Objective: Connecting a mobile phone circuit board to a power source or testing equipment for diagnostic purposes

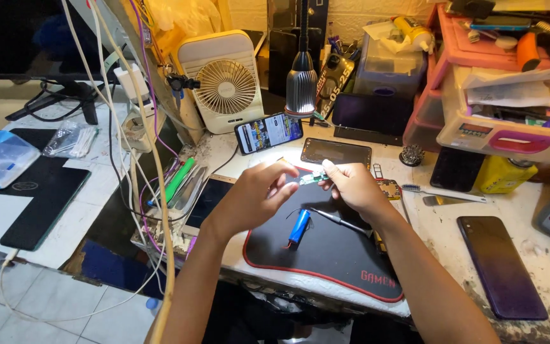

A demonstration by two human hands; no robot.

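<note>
Both hands pinch a small green circuit board (pixel 311 178) between them: the left hand (pixel 259 194) closed on its left end, the right hand (pixel 351 188) on its right. The board hangs just above a black red-edged mat (pixel 326 255), on which a blue cylindrical battery cell (pixel 299 226) lies directly below the board.

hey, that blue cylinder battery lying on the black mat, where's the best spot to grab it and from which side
Probably pinch the blue battery across its round middle, coming from above. It lies flat on the black mat, long sides clear. Thin wires leave its lower end, so avoid that end. Both the left hand and right hand are occupied with a small circuit board.
</note>
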